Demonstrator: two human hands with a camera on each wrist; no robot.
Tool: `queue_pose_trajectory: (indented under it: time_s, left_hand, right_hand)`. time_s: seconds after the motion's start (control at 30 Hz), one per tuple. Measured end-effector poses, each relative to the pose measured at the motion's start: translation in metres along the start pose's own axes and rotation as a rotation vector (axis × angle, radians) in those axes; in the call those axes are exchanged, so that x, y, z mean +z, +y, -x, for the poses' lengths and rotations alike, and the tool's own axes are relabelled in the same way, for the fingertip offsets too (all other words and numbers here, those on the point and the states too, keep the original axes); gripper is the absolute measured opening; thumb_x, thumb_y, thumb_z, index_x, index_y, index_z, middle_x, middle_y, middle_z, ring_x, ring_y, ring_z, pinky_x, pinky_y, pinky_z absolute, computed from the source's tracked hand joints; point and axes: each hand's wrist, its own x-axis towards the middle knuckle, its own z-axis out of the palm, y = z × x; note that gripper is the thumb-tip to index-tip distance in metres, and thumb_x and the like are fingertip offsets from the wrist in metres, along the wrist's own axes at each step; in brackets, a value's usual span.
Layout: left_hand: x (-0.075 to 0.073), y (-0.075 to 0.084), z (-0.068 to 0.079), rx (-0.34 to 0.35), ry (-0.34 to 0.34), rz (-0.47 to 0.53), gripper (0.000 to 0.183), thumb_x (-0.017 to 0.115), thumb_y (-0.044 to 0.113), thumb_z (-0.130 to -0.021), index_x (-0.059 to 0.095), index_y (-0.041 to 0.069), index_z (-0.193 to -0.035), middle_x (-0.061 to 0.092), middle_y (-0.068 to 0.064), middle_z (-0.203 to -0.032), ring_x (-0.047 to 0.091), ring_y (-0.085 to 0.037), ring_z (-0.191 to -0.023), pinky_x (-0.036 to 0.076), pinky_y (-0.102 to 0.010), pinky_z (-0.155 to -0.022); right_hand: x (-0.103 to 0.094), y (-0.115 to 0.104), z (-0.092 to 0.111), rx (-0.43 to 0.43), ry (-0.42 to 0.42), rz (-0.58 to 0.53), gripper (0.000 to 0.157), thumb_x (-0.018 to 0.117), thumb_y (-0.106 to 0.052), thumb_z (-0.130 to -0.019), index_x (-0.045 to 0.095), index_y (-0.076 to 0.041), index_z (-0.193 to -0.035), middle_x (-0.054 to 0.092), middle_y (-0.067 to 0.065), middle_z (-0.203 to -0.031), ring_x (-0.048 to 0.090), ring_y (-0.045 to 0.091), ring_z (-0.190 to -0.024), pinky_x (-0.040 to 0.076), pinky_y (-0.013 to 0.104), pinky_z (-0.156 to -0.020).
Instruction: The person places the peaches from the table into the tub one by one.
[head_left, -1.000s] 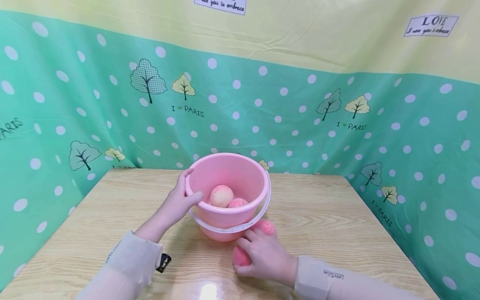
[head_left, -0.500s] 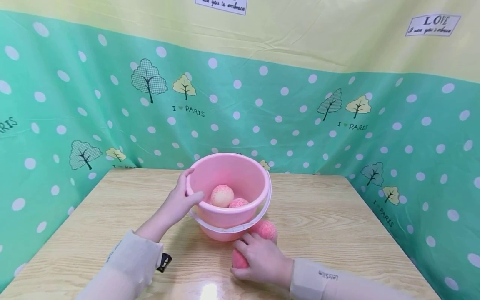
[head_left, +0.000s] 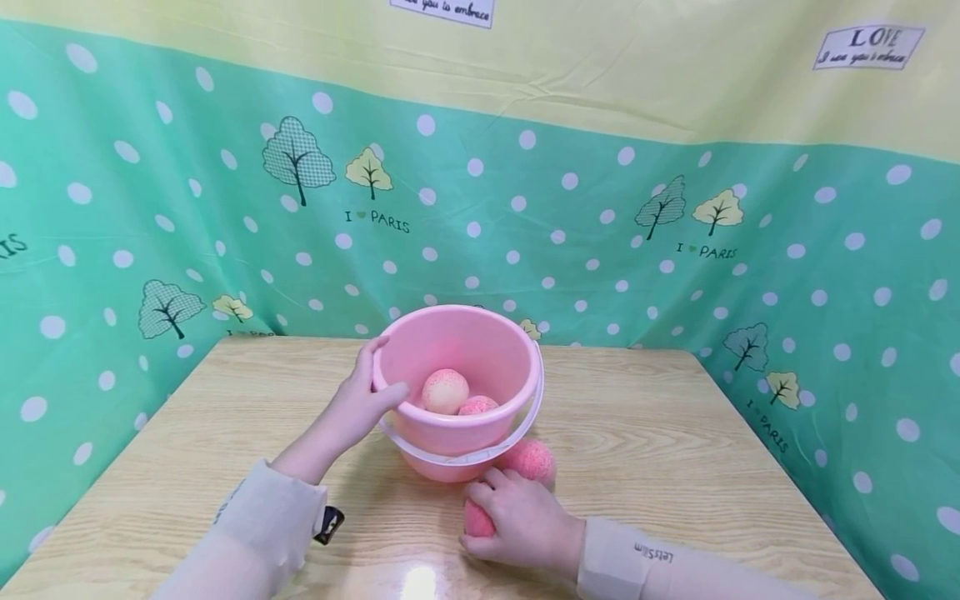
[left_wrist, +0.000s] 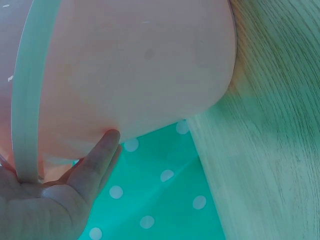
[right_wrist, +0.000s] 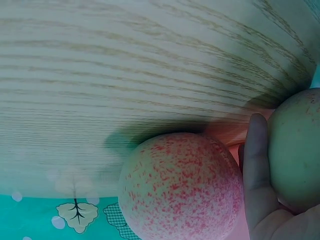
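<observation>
A pink bucket (head_left: pixel 442 429) stands on the wooden table, its white handle (head_left: pixel 480 456) hanging down on the near side. My left hand (head_left: pixel 363 396) grips the bucket's left rim, thumb over the edge and fingers along the outer wall. Inside lie a cream peach with pink speckles (head_left: pixel 445 390) and a pinker peach (head_left: pixel 478 405), partly hidden by the rim. In front of the bucket, my right hand (head_left: pixel 528 521) holds a peach (head_left: pixel 477 518) low at the table; its pale side (right_wrist: pixel 295 150) shows in the right wrist view. Beside that hand sits another speckled peach (right_wrist: pixel 182 187).
The light wooden table (head_left: pixel 637 433) reaches back to a green dotted curtain (head_left: pixel 517 225) that surrounds it on three sides. A small black object (head_left: pixel 328 525) shows at my left cuff.
My right hand has shifted slightly left with its peach, and more of the peach behind it shows. My left hand and the bucket have stayed put.
</observation>
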Motion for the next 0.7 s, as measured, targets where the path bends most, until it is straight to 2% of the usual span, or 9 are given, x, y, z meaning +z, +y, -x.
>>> queue_pose_trajectory:
  time_s: [0.4, 0.7]
  left_hand:
    - [0.0000, 0.0012, -0.0002, -0.003, 0.006, -0.008, 0.082, 0.058, 0.029, -0.085, 0.006, 0.023, -0.148, 0.026, -0.018, -0.148, 0.036, -0.035, -0.130, 0.034, -0.054, -0.102]
    - [0.0000, 0.0012, 0.0003, -0.001, 0.006, -0.008, 0.082, 0.058, 0.029, -0.085, 0.006, 0.022, -0.148, 0.026, -0.019, -0.147, 0.036, -0.035, -0.130, 0.034, -0.054, -0.102]
  right_hand:
    - [0.0017, -0.0016, -0.0008, 0.012, 0.023, 0.000, 0.036, 0.062, -0.050, -0.075, 0.059, -0.023, -0.098, 0.052, -0.008, -0.091, 0.050, 0.009, -0.081, 0.047, 0.022, -0.063]
    - [0.0013, -0.0026, -0.0017, 0.013, 0.030, 0.015, 0.035, 0.061, -0.049, -0.074, 0.059, -0.023, -0.097, 0.052, -0.008, -0.090, 0.050, 0.009, -0.080, 0.047, 0.023, -0.068]
